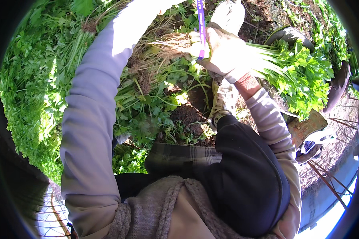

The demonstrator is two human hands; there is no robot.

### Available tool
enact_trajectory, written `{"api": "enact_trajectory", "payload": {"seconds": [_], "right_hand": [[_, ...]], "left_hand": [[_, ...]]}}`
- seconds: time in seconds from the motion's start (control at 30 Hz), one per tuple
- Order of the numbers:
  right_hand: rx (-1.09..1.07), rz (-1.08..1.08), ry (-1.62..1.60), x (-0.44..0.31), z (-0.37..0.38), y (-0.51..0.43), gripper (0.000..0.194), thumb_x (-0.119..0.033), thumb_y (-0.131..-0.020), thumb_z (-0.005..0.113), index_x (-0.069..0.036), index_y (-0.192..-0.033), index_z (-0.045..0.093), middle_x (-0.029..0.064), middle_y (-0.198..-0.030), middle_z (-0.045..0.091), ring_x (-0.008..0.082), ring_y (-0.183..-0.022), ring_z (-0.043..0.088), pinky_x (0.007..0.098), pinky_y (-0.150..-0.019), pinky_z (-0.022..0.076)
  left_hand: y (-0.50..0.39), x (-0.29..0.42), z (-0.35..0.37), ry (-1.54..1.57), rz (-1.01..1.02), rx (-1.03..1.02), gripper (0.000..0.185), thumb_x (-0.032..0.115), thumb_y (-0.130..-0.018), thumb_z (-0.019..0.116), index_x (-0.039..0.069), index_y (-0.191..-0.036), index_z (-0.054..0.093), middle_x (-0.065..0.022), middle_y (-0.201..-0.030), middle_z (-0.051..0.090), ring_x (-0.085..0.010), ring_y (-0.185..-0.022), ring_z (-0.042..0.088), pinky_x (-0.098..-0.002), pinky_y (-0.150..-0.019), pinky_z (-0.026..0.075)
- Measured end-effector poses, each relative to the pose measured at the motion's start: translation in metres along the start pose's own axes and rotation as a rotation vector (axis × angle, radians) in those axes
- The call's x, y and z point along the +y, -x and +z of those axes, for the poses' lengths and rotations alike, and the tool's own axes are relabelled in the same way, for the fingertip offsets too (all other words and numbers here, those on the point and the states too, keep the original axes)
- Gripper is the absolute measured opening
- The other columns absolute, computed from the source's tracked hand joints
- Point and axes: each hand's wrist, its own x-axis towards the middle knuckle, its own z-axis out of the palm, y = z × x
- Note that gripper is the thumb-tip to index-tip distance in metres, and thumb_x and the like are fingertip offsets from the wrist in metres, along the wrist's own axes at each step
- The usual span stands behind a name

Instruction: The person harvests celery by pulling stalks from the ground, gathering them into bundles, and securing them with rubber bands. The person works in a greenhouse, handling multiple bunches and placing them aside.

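My right hand (pixel 224 53) is closed around a bunch of leafy celery (pixel 263 58). Its pale roots (pixel 170 44) point left and its green leaves (pixel 305 77) fan out to the right. A purple printed band (pixel 201 27) crosses the stalk bases beside my fingers and runs up out of the picture. My left arm reaches to the top edge, where only a washed-out part of my left hand (pixel 160 9) shows. Its fingers are hidden beyond the edge. Below the held roots lie loose celery plants (pixel 143 98) with tangled brown roots.
A large heap of celery (pixel 33 89) covers the left side. My shoe (pixel 223 100) rests on dark soil (pixel 191 116) under the bunch. Plaid cloth (pixel 185 152) lies near my lap. At right are a rusty plate (pixel 306 128) and thin metal rods (pixel 326 179).
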Motion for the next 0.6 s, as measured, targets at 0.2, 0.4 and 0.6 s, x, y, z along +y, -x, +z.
{"api": "enact_trajectory", "payload": {"seconds": [0.2, 0.4, 0.6], "right_hand": [[-0.009, 0.048, 0.027, 0.002, -0.003, 0.007, 0.06, -0.045, -0.068, 0.073, -0.008, -0.111, 0.054, 0.0093, -0.094, 0.064, 0.025, -0.092, 0.063, 0.039, -0.077, 0.0502], [0.095, 0.101, 0.02, -0.003, 0.001, 0.0, 0.063, -0.042, -0.064, 0.078, -0.008, -0.111, 0.053, 0.009, -0.092, 0.066, 0.0271, -0.084, 0.066, 0.0372, -0.072, 0.0516], [-0.024, 0.211, 0.087, -0.01, -0.005, -0.017, 0.065, -0.046, -0.067, 0.074, -0.014, -0.12, 0.054, 0.0137, -0.089, 0.067, 0.0304, -0.082, 0.067, 0.0391, -0.073, 0.0528]], "left_hand": [[0.11, 0.062, 0.103, 0.155, -0.379, -0.408, 0.02, 0.027, -0.088, 0.053, 0.01, -0.085, 0.064, -0.0076, -0.07, 0.065, -0.0267, -0.063, 0.062, -0.0393, -0.066, 0.047], [0.17, 0.14, 0.064, 0.083, -0.639, -0.434, 0.018, 0.025, -0.087, 0.055, 0.009, -0.082, 0.064, -0.0082, -0.072, 0.065, -0.028, -0.062, 0.059, -0.0425, -0.074, 0.045], [0.167, 0.208, 0.001, 0.801, -1.316, 0.423, 0.018, 0.02, -0.087, 0.067, 0.006, -0.099, 0.065, -0.0094, -0.089, 0.065, -0.0215, -0.085, 0.062, -0.0336, -0.07, 0.051]]}}
